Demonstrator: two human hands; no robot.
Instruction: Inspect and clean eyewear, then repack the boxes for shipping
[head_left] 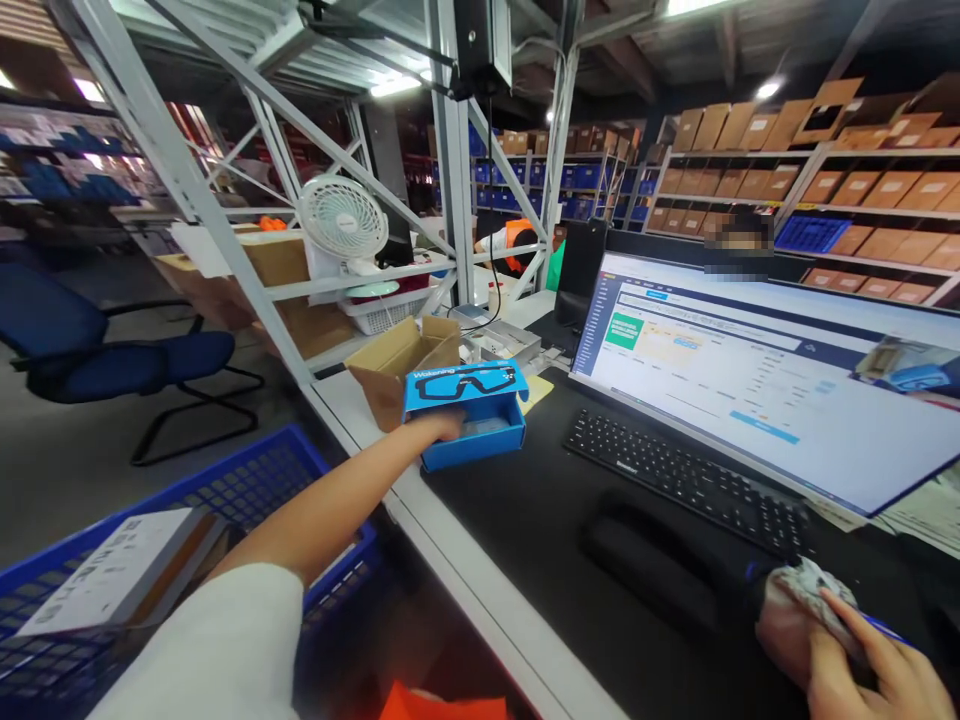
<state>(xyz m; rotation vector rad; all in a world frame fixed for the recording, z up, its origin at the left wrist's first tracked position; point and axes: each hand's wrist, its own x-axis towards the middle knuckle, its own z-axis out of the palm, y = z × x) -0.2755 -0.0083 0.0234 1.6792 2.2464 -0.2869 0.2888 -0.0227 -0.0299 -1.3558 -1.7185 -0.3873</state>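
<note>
My left hand (442, 424) reaches forward to an open blue box (469, 412) with goggles printed on its raised lid; the fingers are tucked under the lid and mostly hidden. The box sits at the left edge of the black desk mat (555, 520), beside an open brown carton (397, 365). My right hand (862, 660) rests at the lower right of the mat, fingers closed on a crumpled grey cloth (814, 590) with something blue under it.
A black keyboard (682, 480) and a lit monitor (772, 370) stand ahead. A blue basket (247, 480) with a labelled parcel (112, 570) is at lower left. A white fan (343, 222), steel racking, a blue chair (90, 350) and shelves of cartons lie behind.
</note>
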